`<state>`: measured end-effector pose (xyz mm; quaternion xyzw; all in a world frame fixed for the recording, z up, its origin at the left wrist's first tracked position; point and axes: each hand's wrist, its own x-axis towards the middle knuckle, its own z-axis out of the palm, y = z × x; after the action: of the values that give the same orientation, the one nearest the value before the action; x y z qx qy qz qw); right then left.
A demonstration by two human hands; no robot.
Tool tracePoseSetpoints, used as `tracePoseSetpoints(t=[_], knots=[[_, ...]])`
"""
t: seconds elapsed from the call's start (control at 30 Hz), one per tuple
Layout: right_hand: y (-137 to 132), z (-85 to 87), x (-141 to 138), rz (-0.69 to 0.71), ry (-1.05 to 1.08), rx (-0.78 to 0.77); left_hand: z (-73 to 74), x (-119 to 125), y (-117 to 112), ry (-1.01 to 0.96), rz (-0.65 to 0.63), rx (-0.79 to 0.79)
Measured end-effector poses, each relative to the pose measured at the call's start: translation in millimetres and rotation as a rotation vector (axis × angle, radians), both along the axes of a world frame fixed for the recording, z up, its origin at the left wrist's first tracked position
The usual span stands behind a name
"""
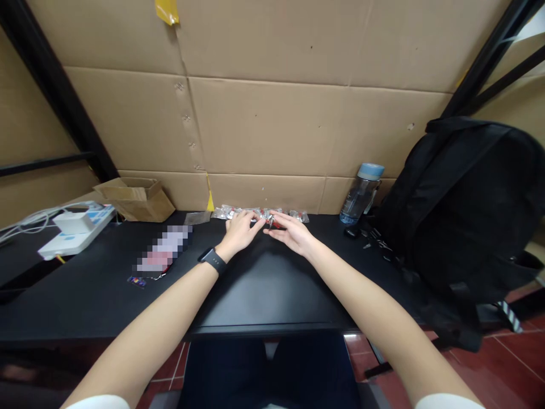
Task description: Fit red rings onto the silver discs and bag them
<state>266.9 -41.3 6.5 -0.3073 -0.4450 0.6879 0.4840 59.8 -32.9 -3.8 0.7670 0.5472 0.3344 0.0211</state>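
Observation:
Both my arms reach forward over a black desk. My left hand, with a black watch on its wrist, and my right hand meet at a row of small clear plastic packets lying along the desk's back edge against the cardboard wall. The fingertips of both hands pinch together on one packet with a red bit in it, at the middle of the row. The other packets lie flat to either side.
A black backpack fills the right side of the desk, with a blue-capped water bottle beside it. At the left are an open cardboard box, a white power strip with cables and a badge on the desk.

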Motion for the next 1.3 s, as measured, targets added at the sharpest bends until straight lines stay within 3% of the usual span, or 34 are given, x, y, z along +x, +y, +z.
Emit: tracePoseSetpoints(t=[0.07, 0.13, 0.23, 0.33, 0.43, 0.73, 0.87, 0.93, 1.07, 1.2, 1.3], knots=[[1.5, -0.1, 1.2, -0.024, 0.016, 0.002, 0.9, -18.4, 5.7, 0.155, 0.161, 0.040], [2.4, 0.2, 2.7, -0.032, 0.015, 0.009, 0.0, -40.8, 14.1, 0.276, 0.404, 0.070], [2.7, 2.3, 5.2, -0.041, -0.001, 0.023, -2.5, -68.8, 26.1, 0.376, 0.576, -0.115], [2.7, 6.0, 8.9, -0.062, -0.009, 0.028, -6.3, -80.4, 33.9, 0.381, 0.612, -0.339], [4.4, 9.5, 15.1, -0.080, -0.010, 0.044, -12.5, -80.4, 37.8, 0.398, 0.591, -0.400], [12.3, 15.6, 33.5, -0.148, -0.011, 0.057, -22.3, -80.3, 35.2, 0.390, 0.640, -0.206], [14.6, 16.7, 39.4, -0.175, -0.012, 0.065, -8.2, -87.9, 30.7, 0.357, 0.711, 0.035], [15.2, 18.0, 42.6, -0.186, -0.034, 0.078, 7.4, -91.5, 26.0, 0.313, 0.622, 0.191], [14.2, 23.0, 47.6, -0.202, -0.163, 0.164, 31.3, -78.3, 14.3, 0.186, 0.233, 0.330], [12.0, 29.8, 46.4, -0.248, -0.306, 0.333, 19.7, -31.9, 4.0, 0.100, -0.135, 0.193], [13.7, 32.6, 41.4, -0.227, -0.364, 0.421, 1.9, -1.4, -1.8, 0.225, -0.307, 0.085]])
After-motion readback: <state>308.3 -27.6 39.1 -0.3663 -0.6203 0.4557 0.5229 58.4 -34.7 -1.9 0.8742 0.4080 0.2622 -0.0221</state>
